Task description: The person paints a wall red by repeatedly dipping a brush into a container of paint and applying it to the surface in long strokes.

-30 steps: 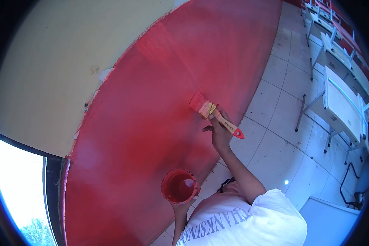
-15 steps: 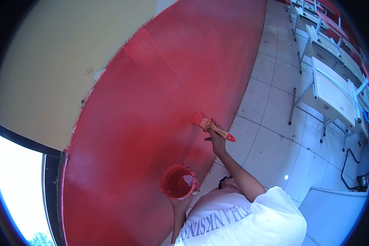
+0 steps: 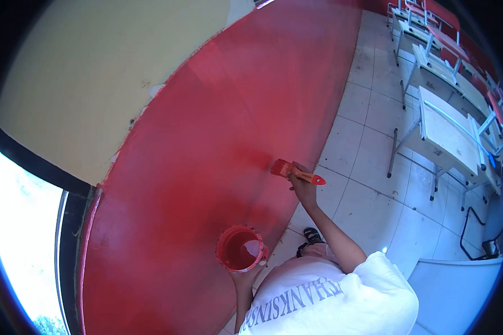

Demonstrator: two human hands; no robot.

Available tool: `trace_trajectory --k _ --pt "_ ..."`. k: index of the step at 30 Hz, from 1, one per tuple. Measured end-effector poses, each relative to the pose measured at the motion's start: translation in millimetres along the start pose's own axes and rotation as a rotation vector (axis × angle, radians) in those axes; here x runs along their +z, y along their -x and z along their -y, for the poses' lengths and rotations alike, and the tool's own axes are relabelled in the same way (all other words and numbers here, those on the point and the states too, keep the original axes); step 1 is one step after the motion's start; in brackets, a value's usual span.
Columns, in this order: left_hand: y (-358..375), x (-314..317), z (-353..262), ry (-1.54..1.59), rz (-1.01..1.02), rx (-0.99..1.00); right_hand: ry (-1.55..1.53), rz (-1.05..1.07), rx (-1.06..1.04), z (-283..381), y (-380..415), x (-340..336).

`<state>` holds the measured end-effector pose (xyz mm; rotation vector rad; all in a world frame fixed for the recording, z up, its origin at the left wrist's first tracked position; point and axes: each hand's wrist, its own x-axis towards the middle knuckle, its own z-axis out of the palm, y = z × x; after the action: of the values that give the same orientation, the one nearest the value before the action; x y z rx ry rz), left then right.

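Paintbrush (image 3: 285, 168), 1: was pinched in right hand (image 3: 304, 188). Red bucket (image 3: 224, 252), 1: was clasped by left hand (image 3: 247, 276), at paintbrush's 7 o'clock.

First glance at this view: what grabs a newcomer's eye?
The broad red wall fills the middle. In front of it, the right hand holds a paintbrush near the centre, the left hand a red bucket lower down. Pale desks line the right side.

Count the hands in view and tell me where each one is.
2. The right hand grips the paintbrush by the red wall; the left hand, partly hidden, holds the bucket.
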<state>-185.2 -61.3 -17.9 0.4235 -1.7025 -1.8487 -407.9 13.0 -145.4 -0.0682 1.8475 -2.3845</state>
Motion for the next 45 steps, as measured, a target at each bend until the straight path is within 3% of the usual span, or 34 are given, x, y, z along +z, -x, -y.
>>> trace_trajectory --k 6,9,16,21,23,29,34,40,43,45 --pt "5.3 -13.7 9.1 -0.049 -0.043 -0.003 -0.121 0.064 -0.078 32.2 -8.3 30.3" --pt "3.0 -25.7 20.6 -0.015 0.034 0.105 -0.121 0.082 -0.147 72.3 -7.8 43.0" --pt "0.2 -29.9 19.2 -0.014 0.042 0.06 -0.338 0.157 -0.234 136.4 -18.6 62.1" --pt "-3.5 -46.9 47.8 0.014 0.1 0.02 -0.317 0.151 -0.342 184.9 -19.5 77.0" --pt "-8.7 -49.7 63.5 0.025 0.1 0.123 -0.309 0.156 -0.379 200.2 -20.7 82.2" --pt "-14.2 -43.1 61.5 0.081 0.12 0.179 -0.347 0.181 -0.464 231.7 -23.3 92.1" --pt "-6.2 -42.7 41.4 0.042 0.113 -0.037 -0.34 0.159 -0.504 249.9 -19.0 92.4" --pt "-11.1 -42.5 42.6 0.053 0.116 0.074 -0.438 0.041 -0.595 273.1 -9.2 70.4" --pt "-14.2 -40.8 45.7 0.053 0.104 0.19 -0.57 0.099 -0.564 275.6 -12.1 76.8" --pt "-14.3 -35.5 36.3 0.071 0.108 0.162 -0.651 0.125 -0.522 272.7 -15.5 86.4"
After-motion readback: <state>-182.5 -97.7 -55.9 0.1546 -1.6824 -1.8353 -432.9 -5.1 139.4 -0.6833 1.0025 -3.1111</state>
